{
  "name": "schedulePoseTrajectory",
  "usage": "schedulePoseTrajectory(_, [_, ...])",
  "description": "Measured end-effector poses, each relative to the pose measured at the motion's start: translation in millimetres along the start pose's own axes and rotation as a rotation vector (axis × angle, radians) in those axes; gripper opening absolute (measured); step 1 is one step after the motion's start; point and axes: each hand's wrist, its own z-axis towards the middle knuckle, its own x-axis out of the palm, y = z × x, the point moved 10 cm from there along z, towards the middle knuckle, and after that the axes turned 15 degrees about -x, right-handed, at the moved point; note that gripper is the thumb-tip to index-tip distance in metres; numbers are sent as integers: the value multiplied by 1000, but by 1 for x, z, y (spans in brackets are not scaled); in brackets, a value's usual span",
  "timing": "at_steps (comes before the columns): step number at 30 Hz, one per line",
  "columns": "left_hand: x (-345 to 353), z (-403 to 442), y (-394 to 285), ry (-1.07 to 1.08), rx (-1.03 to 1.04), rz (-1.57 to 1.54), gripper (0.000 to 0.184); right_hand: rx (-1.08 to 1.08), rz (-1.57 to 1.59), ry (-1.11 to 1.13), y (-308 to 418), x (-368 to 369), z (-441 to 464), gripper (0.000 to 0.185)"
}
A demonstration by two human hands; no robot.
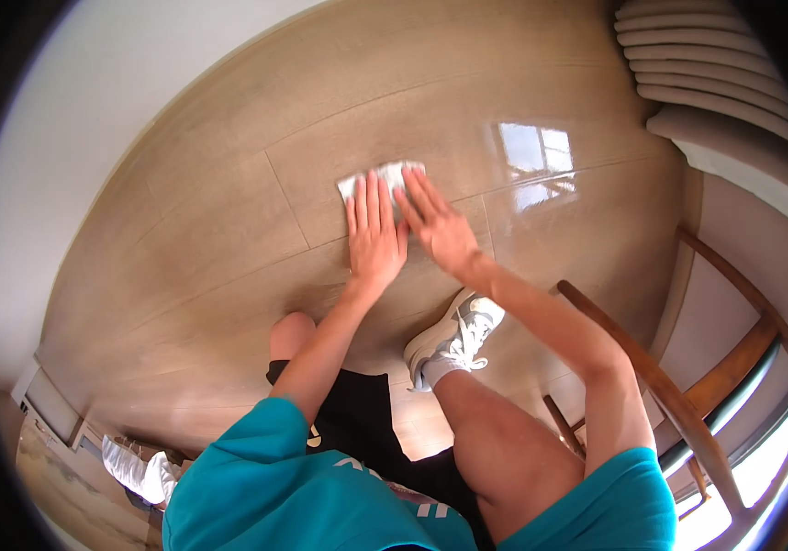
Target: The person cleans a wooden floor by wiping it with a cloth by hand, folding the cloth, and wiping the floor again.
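Note:
A white cloth or wipe (349,186) lies flat on the wood-look tiled floor (229,220), its far edge showing beyond my fingertips. My left hand (375,246) presses down on its left part, palm down with the fingers stretched out. On the right part rests my right hand (445,237), angled in from the right, its fingers also extended and slightly spread. The two hands almost meet at the thumbs, and between them they hide most of the cloth. Neither hand has its fingers wrapped round anything.
A wooden chair (687,418) stands close on the right, near my right arm. Behind it is a padded grey piece of furniture (706,55) at the upper right. A white wall (54,156) curves along the left. My sneaker (467,331) is planted just behind my hands.

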Motion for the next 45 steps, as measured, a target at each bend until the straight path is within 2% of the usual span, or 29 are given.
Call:
schedulePoseTrajectory(1, [-2, -13, 2, -12, -7, -6, 78, -12, -8, 1, 10, -1, -7, 61])
schedulePoseTrajectory(3, [7, -25, 8, 102, -33, 15, 80, -53, -80, 74, 21, 2, -12, 59])
schedulePoseTrajectory(4, [4, -20, 12, 82, -56, 7, 80, -85, -89, 78, 20, 2, -7, 59])
schedulePoseTrajectory(7, [-8, 6, 12, 29, 56, -20, 79, -94, -146, 70, 5, 0, 16, 59])
schedulePoseTrajectory(9, [-19, 41, 13, -19, 52, -26, 79, -63, -59, -29, -19, -8, 44, 58])
schedulePoseTrajectory(13, [-33, 96, 12, -97, 68, -19, 77, -5, -90, -64, -47, -21, 90, 58])
schedulePoseTrajectory(16, [-32, 103, 13, -96, 54, -63, 76, 31, -111, -33, -49, -14, 96, 59])
schedulePoseTrajectory(18, [-32, 93, 10, -79, 58, -59, 77, 22, -120, -18, -43, -14, 83, 61])
schedulePoseTrajectory(21, [-21, 48, 7, -37, 10, -13, 78, -29, -159, 142, -10, 0, 43, 65])
schedulePoseTrajectory(24, [-6, -15, 11, 19, 6, 15, 78, -88, -133, 123, 31, 5, -3, 67])
schedulePoseTrajectory(26, [4, -48, 16, 67, 0, 14, 78, -145, -140, 287, 52, 20, -26, 67])
schedulePoseTrajectory(30, [7, -49, 25, 135, 0, -11, 78, -140, -209, 424, 52, 25, -25, 66])
schedulePoseTrajectory(32, [-8, -17, 18, 36, 88, -49, 77, -134, -308, 426, 29, 20, -4, 66])
schedulePoseTrajectory(38, [-25, 138, -14, -89, 173, -5, 77, 68, -324, 193, -81, -23, 95, 65])
schedulePoseTrajectory(42, [-20, 148, -24, -88, 153, 25, 77, 126, -259, 149, -100, -29, 92, 59])
schedulePoseTrajectory(45, [-15, 112, -25, -45, 163, 25, 75, 16, -198, -9, -79, -26, 66, 55])
